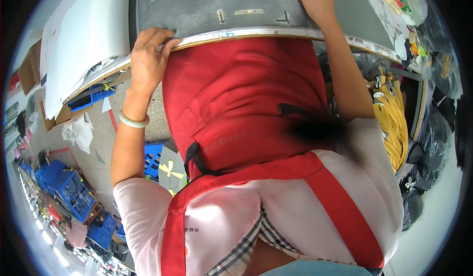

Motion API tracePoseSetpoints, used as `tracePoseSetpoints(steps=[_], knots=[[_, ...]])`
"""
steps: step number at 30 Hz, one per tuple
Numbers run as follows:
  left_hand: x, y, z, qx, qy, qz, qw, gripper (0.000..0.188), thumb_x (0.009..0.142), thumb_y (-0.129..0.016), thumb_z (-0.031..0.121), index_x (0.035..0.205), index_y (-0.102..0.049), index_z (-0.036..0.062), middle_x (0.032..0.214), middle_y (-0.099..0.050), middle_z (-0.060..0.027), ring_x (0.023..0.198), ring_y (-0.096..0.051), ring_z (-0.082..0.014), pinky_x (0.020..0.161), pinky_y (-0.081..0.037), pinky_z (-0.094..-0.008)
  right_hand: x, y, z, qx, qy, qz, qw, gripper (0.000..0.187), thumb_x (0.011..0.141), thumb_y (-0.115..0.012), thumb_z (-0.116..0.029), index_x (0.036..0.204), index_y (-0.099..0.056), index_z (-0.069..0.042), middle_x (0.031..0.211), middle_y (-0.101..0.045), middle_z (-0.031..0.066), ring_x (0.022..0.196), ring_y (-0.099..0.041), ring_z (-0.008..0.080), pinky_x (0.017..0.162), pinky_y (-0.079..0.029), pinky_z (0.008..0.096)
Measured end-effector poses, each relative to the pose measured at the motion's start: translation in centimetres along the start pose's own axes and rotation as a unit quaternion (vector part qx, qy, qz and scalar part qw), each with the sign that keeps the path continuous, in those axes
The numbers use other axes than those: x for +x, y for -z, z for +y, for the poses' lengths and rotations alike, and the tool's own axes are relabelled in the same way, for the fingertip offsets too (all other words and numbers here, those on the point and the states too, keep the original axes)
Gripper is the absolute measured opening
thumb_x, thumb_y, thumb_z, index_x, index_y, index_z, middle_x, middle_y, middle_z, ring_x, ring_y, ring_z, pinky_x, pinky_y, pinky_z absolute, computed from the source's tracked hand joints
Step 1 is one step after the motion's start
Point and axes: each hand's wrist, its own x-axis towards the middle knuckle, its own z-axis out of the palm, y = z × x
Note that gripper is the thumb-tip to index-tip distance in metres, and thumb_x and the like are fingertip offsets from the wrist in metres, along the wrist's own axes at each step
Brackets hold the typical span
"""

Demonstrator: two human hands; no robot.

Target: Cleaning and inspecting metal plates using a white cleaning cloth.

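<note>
A dark grey board (212, 2), scuffed pale and marked with small tape pieces, lies on the table at the top. My left hand (148, 52) is at its near left corner, over the table's front edge (236, 33). Its fingers are bent and closed toward the thumb; whatever they grip is hidden. Farther off on the right, my right hand (317, 0) rests at the board's right side, partly cut by the picture's top. Its visible fingers curl in, and I cannot make out anything held.
White sheets (88, 39) lie stacked at the left, hanging over the edge. Blue crates (74, 192) stand at lower left, with crumpled white paper (79, 130) on the floor. Yellow fabric strips (391, 113) hang at right, near black plastic bags (433, 143). My red apron (241, 94) touches the table edge.
</note>
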Motion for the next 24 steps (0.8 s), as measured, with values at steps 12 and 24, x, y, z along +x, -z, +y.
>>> tracePoseSetpoints(steps=[12,24], knots=[[-0.2,0.0,0.0,0.013,-0.014,0.012,1.0,0.019,0.081,-0.08,0.009,0.096,-0.072,0.0021,0.098,-0.069,-0.0112,0.09,-0.066,-0.0293,0.078,-0.054,-0.0382,-1.0,0.1,0.4,0.006,0.048,0.011,0.999,0.019,0.09,-0.07,-0.017,0.089,-0.064,0.001,0.069,-0.06,0.013,0.064,-0.055,0.0151,0.062,-0.046,0.0328],[5.1,-3.2,3.2,-0.051,-0.026,-0.014,0.998,0.014,0.093,-0.066,0.018,0.099,-0.071,0.0056,0.099,-0.067,-0.0135,0.091,-0.066,-0.0364,0.078,-0.054,-0.0446,-4.3,1.6,0.2,0.032,-0.008,-0.068,0.997,0.023,0.09,-0.076,-0.021,0.102,-0.07,-0.002,0.087,-0.068,0.0017,0.081,-0.059,0.0094,0.075,-0.049,0.0266]])
